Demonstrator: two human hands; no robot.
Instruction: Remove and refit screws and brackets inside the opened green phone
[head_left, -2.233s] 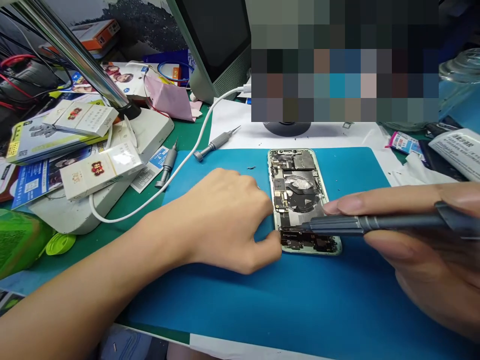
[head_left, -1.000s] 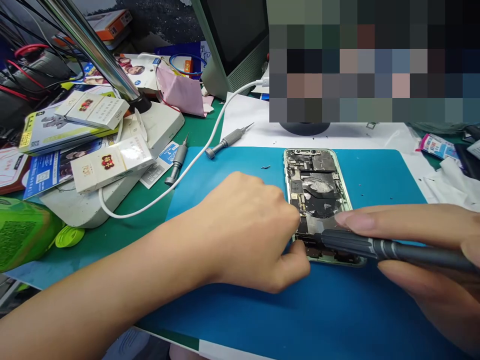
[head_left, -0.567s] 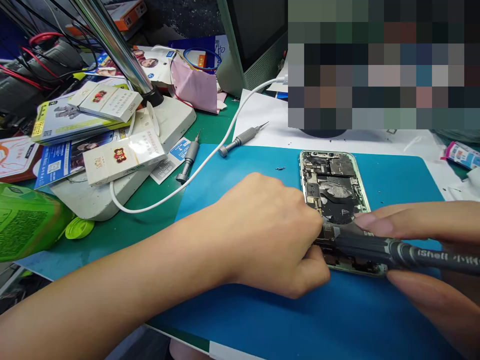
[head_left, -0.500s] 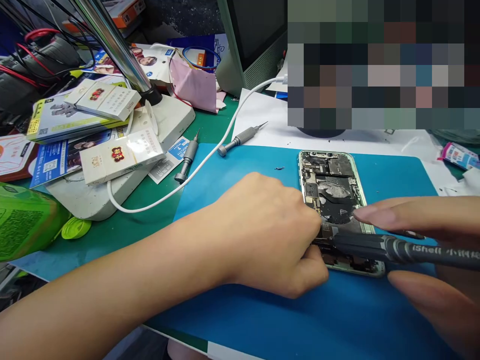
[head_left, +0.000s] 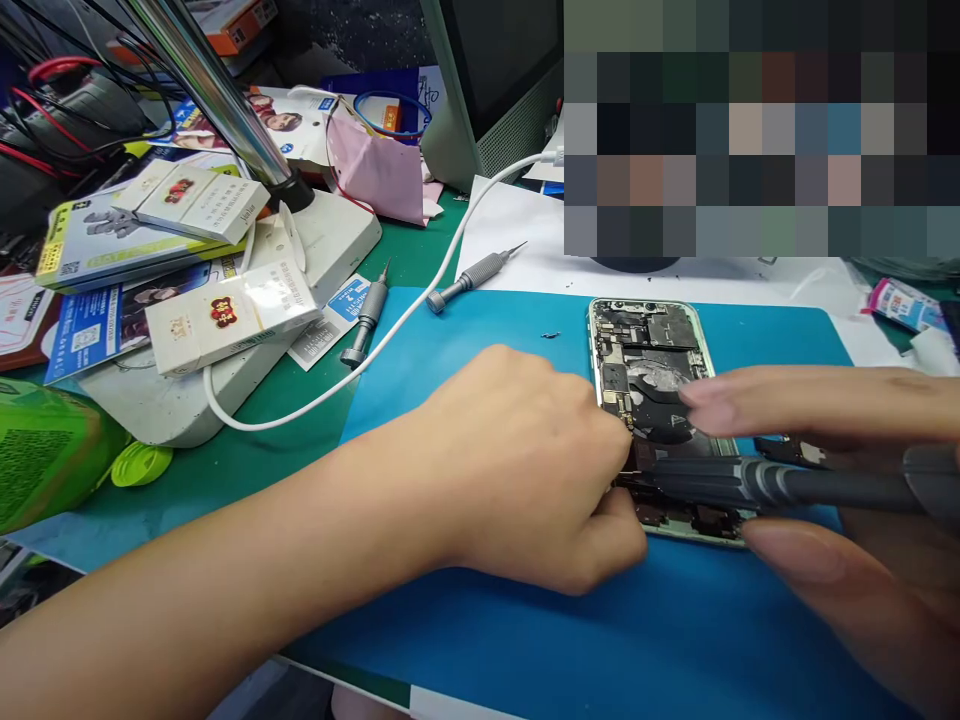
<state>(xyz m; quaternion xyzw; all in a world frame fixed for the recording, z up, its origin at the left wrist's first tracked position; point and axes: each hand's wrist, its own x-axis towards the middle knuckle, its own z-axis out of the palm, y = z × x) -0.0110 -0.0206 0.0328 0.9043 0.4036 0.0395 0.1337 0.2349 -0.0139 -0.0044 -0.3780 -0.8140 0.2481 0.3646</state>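
Note:
A phone (head_left: 671, 335) with its inside bare lies on the blue mat, its lower left partly behind my left hand (head_left: 525, 470). That hand is closed, fingers curled at the phone's left edge; what they grip is hidden. From the right my right hand (head_left: 840, 500) reaches over the phone, holding a dark screwdriver (head_left: 705, 483) nearly level. Its index finger extends above the handle and its thumb sits below, both a little apart from it. The screwdriver's tip goes out of sight by my left fingers. A small dark part (head_left: 795, 452) lies right of the phone, partly covered.
Two grey screwdrivers (head_left: 365, 318) lie beyond my left forearm, beside a white cable (head_left: 405, 330). Boxes (head_left: 232, 315) are piled on a white lamp base (head_left: 180, 400). A monitor (head_left: 487, 90) stands behind, and a green container (head_left: 52, 450) at the left.
The screwdriver has turned, so its lettering no longer shows. My right fingers have shifted left and slightly up. My left hand keeps its place at the phone; the whole view has moved slightly.

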